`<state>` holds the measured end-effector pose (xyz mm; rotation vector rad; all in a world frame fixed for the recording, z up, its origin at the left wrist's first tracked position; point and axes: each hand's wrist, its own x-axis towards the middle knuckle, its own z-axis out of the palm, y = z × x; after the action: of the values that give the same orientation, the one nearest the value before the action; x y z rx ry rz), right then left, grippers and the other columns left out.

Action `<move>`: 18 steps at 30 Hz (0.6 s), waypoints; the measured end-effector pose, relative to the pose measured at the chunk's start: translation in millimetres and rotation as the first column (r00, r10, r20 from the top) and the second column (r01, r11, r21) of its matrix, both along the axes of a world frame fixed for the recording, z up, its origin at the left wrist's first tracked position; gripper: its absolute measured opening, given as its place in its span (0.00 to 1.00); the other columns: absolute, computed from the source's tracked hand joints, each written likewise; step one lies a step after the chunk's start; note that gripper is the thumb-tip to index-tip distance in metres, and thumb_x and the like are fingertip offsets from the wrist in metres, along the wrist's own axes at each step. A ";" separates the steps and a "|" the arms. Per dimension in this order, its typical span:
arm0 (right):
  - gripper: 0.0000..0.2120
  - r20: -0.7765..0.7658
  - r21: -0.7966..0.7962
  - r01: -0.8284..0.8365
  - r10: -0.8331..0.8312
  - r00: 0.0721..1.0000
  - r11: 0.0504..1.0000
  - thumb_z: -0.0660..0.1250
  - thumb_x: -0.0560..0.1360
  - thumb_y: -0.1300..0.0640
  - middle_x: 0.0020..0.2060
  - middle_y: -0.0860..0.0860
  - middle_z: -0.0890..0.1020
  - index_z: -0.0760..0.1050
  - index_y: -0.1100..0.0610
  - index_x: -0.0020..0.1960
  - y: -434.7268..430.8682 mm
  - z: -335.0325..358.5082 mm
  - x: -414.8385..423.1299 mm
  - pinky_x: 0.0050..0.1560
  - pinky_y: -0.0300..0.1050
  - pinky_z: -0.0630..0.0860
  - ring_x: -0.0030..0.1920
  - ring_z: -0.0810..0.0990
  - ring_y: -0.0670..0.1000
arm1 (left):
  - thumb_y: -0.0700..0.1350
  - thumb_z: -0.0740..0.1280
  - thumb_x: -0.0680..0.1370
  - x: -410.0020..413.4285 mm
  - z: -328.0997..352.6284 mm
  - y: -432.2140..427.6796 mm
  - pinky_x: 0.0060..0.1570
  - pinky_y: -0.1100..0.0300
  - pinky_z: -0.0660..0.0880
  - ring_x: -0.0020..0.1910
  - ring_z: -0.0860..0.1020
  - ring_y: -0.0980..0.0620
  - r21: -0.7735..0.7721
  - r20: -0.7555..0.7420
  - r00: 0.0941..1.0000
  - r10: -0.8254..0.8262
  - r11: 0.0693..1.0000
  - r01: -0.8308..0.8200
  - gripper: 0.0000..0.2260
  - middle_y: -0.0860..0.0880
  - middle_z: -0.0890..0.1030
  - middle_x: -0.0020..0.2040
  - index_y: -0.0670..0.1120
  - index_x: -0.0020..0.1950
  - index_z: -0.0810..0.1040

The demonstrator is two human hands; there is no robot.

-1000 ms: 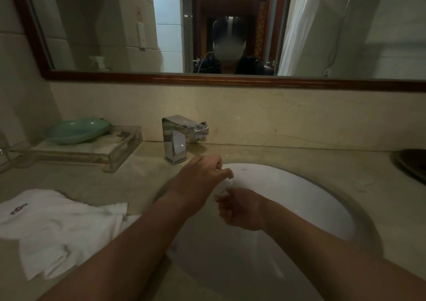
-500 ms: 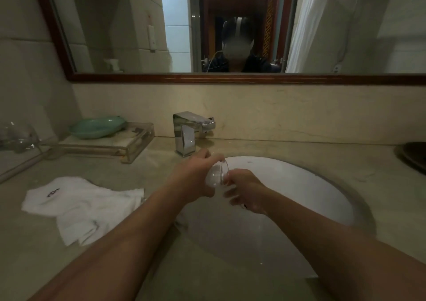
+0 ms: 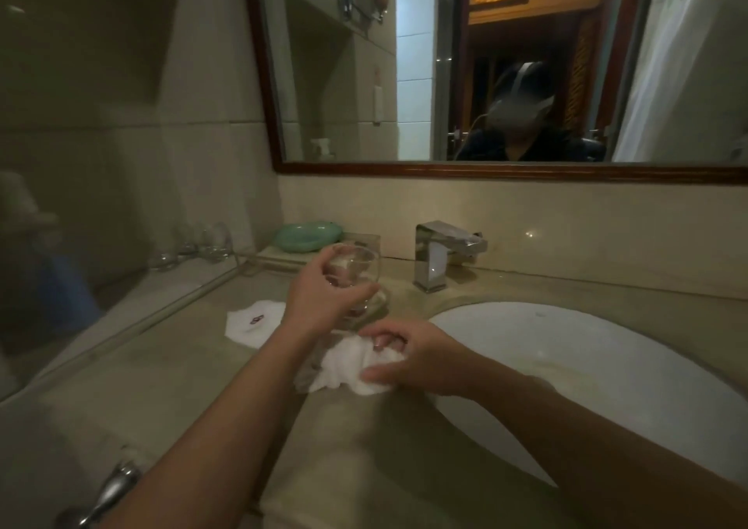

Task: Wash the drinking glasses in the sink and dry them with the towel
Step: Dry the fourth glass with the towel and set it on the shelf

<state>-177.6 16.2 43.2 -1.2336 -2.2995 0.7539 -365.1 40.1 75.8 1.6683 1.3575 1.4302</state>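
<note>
My left hand [image 3: 324, 297] grips a clear drinking glass [image 3: 354, 271] above the counter, left of the white sink basin [image 3: 566, 346]. Just below it, my right hand [image 3: 413, 358] clutches a bunched part of the white towel [image 3: 348, 368] on the counter by the basin's left rim. The rest of the towel [image 3: 253, 322], with a small logo, lies flat further left, partly hidden by my left forearm. Several more clear glasses [image 3: 194, 247] stand on a glass shelf at the far left.
A chrome tap [image 3: 439, 255] stands behind the basin. A green soap dish [image 3: 307, 235] sits on a clear tray at the back left. A mirror [image 3: 506, 62] hangs above the backsplash. A metal handle [image 3: 109, 492] shows at the bottom left.
Both hands moved left out of the basin. My left hand carried the glass above the counter, and my right hand let go of the glass and took hold of the towel. The view swung left.
</note>
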 end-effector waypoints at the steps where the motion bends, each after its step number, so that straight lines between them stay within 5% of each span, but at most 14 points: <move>1: 0.32 0.123 0.082 -0.014 0.004 0.992 0.997 0.75 0.68 0.35 0.63 0.41 0.77 0.73 0.43 0.69 -0.8 -1.6 -12.3 0.64 0.42 0.70 0.61 0.74 0.42 | 0.45 0.82 0.68 -11.3 -1.8 -2.6 0.40 0.56 0.85 0.48 0.84 0.50 -0.028 0.064 0.998 0.014 1.000 -0.012 0.26 0.46 0.81 0.53 0.58 0.63 0.78; 3: 0.32 0.239 0.233 0.015 -0.072 0.968 0.972 0.72 0.68 0.31 0.63 0.43 0.75 0.72 0.43 0.67 -0.7 -2.7 -31.1 0.67 0.49 0.67 0.62 0.71 0.47 | 0.42 0.82 0.69 -27.2 -8.7 -10.6 0.40 0.55 0.84 0.47 0.85 0.51 -0.060 0.170 0.985 0.024 0.998 -0.014 0.26 0.46 0.82 0.54 0.56 0.64 0.79; 5: 0.24 0.189 0.260 0.094 -0.146 0.971 0.961 0.70 0.72 0.35 0.56 0.45 0.77 0.73 0.46 0.62 2.0 -1.4 -42.5 0.62 0.48 0.68 0.58 0.72 0.48 | 0.41 0.82 0.69 -36.1 -17.9 -17.8 0.41 0.53 0.85 0.46 0.86 0.51 -0.082 0.283 0.959 0.019 0.997 0.004 0.24 0.45 0.84 0.53 0.55 0.62 0.81; 9: 0.06 -0.051 0.203 0.235 -0.230 0.972 0.950 0.67 0.79 0.49 0.48 0.45 0.77 0.74 0.46 0.54 7.4 3.1 -57.2 0.47 0.43 0.71 0.50 0.76 0.48 | 0.39 0.81 0.70 -44.0 -25.3 -24.1 0.42 0.53 0.85 0.47 0.86 0.48 -0.069 0.402 0.915 0.043 0.998 -0.016 0.22 0.42 0.84 0.53 0.54 0.60 0.81; 14: 0.05 -0.335 0.026 0.264 -0.240 0.911 0.964 0.70 0.73 0.58 0.37 0.47 0.83 0.77 0.49 0.46 11.6 16.3 -63.0 0.37 0.42 0.74 0.37 0.80 0.46 | 0.34 0.78 0.72 -47.5 -26.2 -24.7 0.40 0.55 0.84 0.49 0.85 0.46 0.006 0.510 0.860 0.021 1.000 -0.028 0.24 0.41 0.80 0.56 0.52 0.65 0.79; 18: 0.04 -0.628 -0.179 0.183 -0.256 0.735 0.967 0.74 0.73 0.62 0.35 0.50 0.83 0.80 0.55 0.44 18.7 28.8 -64.2 0.42 0.45 0.77 0.38 0.80 0.49 | 0.34 0.77 0.72 -48.9 -26.3 -21.7 0.39 0.57 0.82 0.48 0.85 0.47 0.054 0.579 0.816 -0.006 0.998 -0.031 0.24 0.39 0.80 0.56 0.52 0.64 0.79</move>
<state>-241.8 34.9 71.9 -1.0403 -1.5305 1.0296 -414.1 18.5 49.4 1.1029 0.9779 1.8081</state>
